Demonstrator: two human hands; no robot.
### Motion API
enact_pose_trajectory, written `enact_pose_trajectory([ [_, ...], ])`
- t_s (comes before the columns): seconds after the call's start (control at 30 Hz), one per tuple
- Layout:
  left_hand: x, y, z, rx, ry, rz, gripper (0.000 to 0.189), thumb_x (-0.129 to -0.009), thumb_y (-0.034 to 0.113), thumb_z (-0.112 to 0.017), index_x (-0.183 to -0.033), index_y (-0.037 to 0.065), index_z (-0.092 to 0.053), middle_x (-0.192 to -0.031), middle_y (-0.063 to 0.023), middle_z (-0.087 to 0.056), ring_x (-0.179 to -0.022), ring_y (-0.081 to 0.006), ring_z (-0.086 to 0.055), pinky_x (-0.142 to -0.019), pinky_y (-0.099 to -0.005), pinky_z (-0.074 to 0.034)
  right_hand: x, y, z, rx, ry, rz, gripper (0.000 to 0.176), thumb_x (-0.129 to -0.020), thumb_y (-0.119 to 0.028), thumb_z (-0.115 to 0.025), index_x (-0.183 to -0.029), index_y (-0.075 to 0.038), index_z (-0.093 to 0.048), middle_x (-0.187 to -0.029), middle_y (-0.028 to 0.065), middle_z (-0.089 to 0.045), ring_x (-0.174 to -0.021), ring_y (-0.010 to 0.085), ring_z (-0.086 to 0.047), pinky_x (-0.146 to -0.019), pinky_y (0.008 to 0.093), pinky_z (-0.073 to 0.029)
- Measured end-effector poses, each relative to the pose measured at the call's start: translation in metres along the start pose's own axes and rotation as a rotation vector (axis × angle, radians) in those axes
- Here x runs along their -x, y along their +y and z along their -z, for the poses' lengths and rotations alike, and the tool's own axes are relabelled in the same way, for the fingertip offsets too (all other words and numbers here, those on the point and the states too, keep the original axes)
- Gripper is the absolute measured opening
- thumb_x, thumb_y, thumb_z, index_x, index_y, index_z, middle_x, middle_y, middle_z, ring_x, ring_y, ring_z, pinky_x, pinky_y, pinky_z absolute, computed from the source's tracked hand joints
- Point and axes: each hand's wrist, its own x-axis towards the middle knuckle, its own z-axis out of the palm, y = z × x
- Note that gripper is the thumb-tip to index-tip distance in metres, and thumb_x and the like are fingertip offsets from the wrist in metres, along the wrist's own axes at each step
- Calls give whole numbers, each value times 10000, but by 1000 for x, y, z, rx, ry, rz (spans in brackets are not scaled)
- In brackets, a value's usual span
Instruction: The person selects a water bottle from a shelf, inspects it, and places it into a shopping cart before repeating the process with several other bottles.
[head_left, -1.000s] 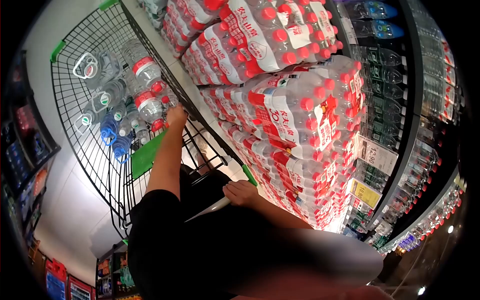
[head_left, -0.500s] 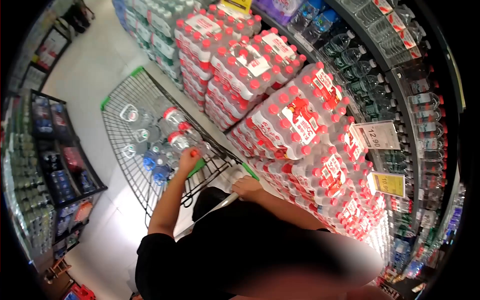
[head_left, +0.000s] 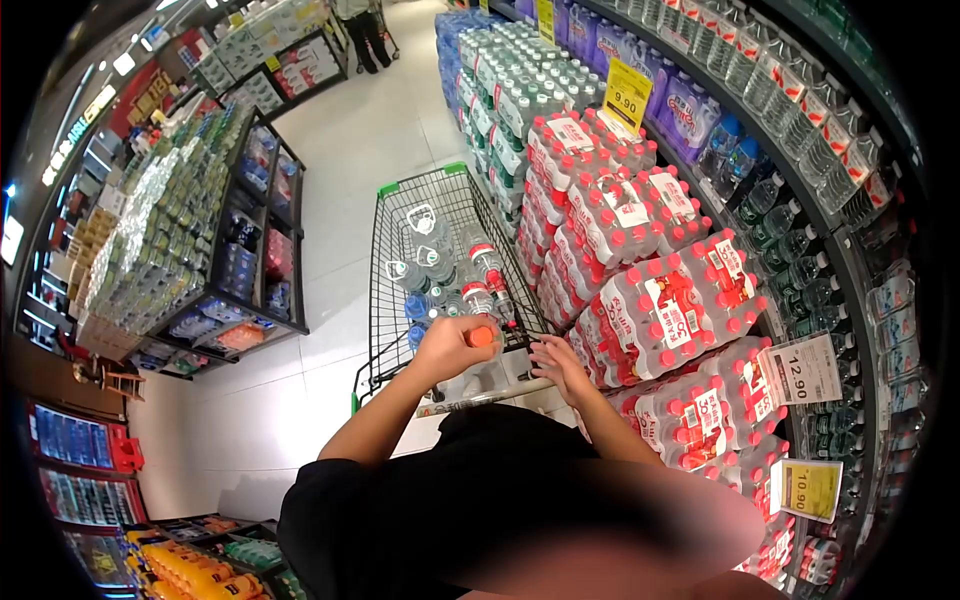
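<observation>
My left hand (head_left: pixel 450 348) is closed around the top of a clear bottle with an orange-red cap (head_left: pixel 482 337), above the rear of a shopping cart (head_left: pixel 378 290). Most of the bottle's body is hidden below the hand. My right hand (head_left: pixel 562 366) is open, fingers apart, just over the right end of the cart's handle bar (head_left: pixel 490 401). Inside the cart lie several large water bottles with white carry handles (head_left: pixel 432 258), bottles with red-and-white labels (head_left: pixel 485 258), and blue-capped bottles (head_left: pixel 416 308).
Stacked packs of red-capped bottles (head_left: pixel 680 315) stand close on the right, with green packs (head_left: pixel 510 90) farther ahead. Price signs (head_left: pixel 802 370) stick out from the shelves. To the left is a display island (head_left: pixel 180 220). A person (head_left: pixel 362 35) stands at the aisle's far end.
My left hand has risen out of the cart with the red-capped bottle. My right hand has let go of the handle bar and opened. The view has tilted up and turned.
</observation>
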Motion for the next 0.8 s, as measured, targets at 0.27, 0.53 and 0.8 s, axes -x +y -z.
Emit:
enact_pose_trajectory([
  [0.27,13,106,-17,496,-397,25,187,-827,150,-715,-950,18,-667,-698,28,-588,-521,-26,-478,-452,-179,-371,93,-24,-15,-699,-318,-189,633,-924,-586,-414,-1388,-155,-397,-1352,100,-504,-1226,335,-496,-936,577,-438],
  [0.53,-34,98,-103,977,-359,-134,622,-928,560,-443,-1113,-20,-569,-1046,-117,-619,-990,-232,-605,-884,-369,-474,174,-60,-40,-696,-186,200,692,-860,-366,-648,-1434,-173,-314,-1333,186,-492,-1247,376,-487,-962,503,-459],
  [0.8,-58,116,-140,1327,-659,200,485,-920,475,-469,-943,7,-594,-896,-169,-635,-807,-315,-644,-749,-439,-536,192,-48,-49,-540,-304,270,828,-824,-406,-705,-1418,-4,-292,-1331,218,-486,-1199,342,-529,-901,382,-519],
])
